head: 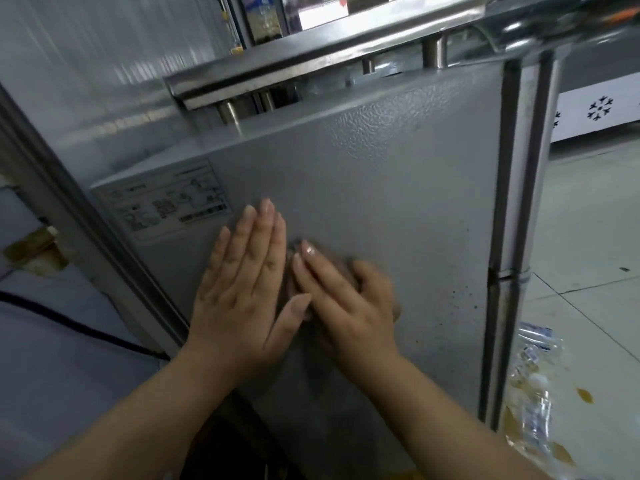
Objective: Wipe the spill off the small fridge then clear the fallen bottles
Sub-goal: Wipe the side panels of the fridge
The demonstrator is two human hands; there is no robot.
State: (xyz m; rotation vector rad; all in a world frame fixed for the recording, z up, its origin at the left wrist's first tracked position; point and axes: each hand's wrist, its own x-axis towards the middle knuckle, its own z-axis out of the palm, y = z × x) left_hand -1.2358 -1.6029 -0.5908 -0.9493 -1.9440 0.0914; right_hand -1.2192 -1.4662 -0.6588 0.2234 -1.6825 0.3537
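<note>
The small grey fridge [381, 174] fills the middle of the view, its textured side panel facing me. My left hand [242, 282] lies flat on the panel with straight fingers, just below a printed label [162, 202]. My right hand [343, 296] presses a dark brownish cloth [294, 271] against the panel right beside it; most of the cloth is hidden under the hand. Small brown specks [464, 299] dot the panel near its right edge. Clear plastic bottles [533, 368] lie on the floor at the fridge's lower right, among yellow-brown spill patches [583, 395].
A steel counter edge [277, 67] on short legs sits above the fridge. A grey wall panel and a black cable [69, 323] are to the left. White tiled floor [588, 237] opens to the right, with a white snowflake-marked cabinet [599, 112] behind.
</note>
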